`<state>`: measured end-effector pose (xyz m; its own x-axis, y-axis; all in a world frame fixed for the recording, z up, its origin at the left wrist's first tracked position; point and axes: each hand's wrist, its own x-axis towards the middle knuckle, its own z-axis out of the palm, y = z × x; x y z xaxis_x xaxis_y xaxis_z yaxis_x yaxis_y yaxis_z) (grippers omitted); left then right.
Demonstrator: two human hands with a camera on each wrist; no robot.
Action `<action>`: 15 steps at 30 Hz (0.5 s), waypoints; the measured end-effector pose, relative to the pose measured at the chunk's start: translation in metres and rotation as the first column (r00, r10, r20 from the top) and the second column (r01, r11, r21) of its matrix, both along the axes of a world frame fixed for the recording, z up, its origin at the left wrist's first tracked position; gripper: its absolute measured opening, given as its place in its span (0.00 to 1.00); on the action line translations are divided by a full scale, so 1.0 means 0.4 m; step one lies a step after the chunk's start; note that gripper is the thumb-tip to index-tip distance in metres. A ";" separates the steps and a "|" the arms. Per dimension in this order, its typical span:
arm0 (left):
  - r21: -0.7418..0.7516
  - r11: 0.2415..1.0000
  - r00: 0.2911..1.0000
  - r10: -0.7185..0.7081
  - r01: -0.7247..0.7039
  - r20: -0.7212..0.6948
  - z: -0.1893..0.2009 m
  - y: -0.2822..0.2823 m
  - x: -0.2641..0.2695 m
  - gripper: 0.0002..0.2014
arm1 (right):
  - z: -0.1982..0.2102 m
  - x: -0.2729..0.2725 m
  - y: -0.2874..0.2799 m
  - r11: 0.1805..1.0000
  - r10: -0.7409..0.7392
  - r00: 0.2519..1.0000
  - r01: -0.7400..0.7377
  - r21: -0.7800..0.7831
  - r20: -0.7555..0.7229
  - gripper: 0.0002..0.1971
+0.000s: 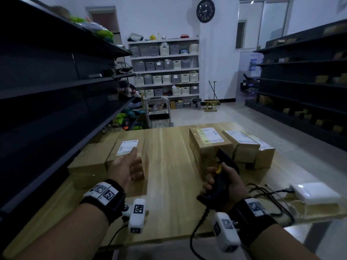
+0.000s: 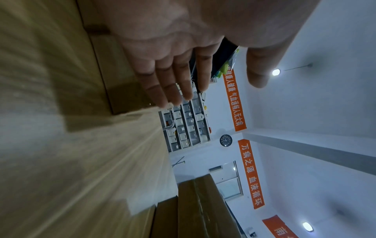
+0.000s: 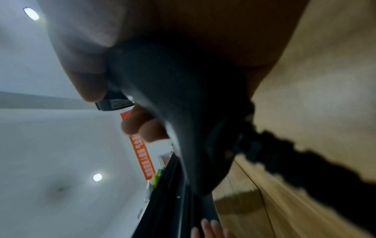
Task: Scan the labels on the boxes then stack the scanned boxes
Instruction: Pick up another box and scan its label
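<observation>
A labelled cardboard box (image 1: 125, 156) lies on the left of the wooden table (image 1: 169, 166), against a flatter plain box (image 1: 88, 164). My left hand (image 1: 135, 162) is open at that labelled box's right side, thumb stretched over its top near the white label (image 1: 127, 147). In the left wrist view its fingers (image 2: 173, 83) are straight beside the box (image 2: 116, 80); contact is unclear. My right hand (image 1: 221, 181) grips a black barcode scanner (image 1: 224, 166) with a yellow trigger, pointed forward at a labelled box (image 1: 210, 141). The scanner's handle (image 3: 173, 96) fills the right wrist view.
Two more labelled boxes (image 1: 242, 145) (image 1: 263, 152) stand right of the tall one. A white device (image 1: 315, 194) with black cables lies at the table's right edge. Dark shelving (image 1: 47, 81) lines the left, more shelving (image 1: 304, 81) the right. A trolley (image 1: 158, 113) stands beyond the table.
</observation>
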<state>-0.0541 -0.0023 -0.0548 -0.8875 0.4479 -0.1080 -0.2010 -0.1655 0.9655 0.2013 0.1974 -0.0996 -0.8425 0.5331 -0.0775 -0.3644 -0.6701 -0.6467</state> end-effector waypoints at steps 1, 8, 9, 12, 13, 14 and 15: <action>-0.004 1.000 1.000 0.013 -0.013 -0.007 0.004 -0.008 -0.005 0.26 | 0.004 -0.031 -0.039 1.000 0.005 0.999 -0.004 -0.022 0.035 0.20; -0.234 0.970 0.977 0.013 -0.064 -0.214 0.031 -0.050 -0.026 0.13 | -0.033 -0.143 -0.114 0.989 0.125 0.975 -0.108 -0.097 0.182 0.20; -0.293 0.954 0.965 -0.015 -0.065 -0.264 0.029 -0.051 -0.037 0.14 | -0.035 -0.146 -0.114 0.988 0.119 0.978 -0.099 -0.121 0.172 0.20; -0.442 0.891 0.925 -0.073 -0.107 -0.372 0.034 -0.040 -0.067 0.24 | -0.038 -0.154 -0.108 0.981 0.117 0.977 -0.086 -0.174 0.179 0.20; -0.479 0.870 0.920 -0.090 -0.114 -0.382 0.036 -0.032 -0.081 0.26 | -0.036 -0.156 -0.105 0.978 0.120 0.977 -0.085 -0.191 0.179 0.21; -0.512 0.851 0.914 -0.110 -0.117 -0.391 0.038 -0.021 -0.097 0.29 | -0.034 -0.159 -0.101 0.974 0.126 0.975 -0.088 -0.207 0.181 0.21; -0.565 0.817 0.907 -0.144 -0.116 -0.395 0.041 -0.010 -0.112 0.31 | -0.032 -0.161 -0.100 0.970 0.136 0.974 -0.094 -0.225 0.180 0.21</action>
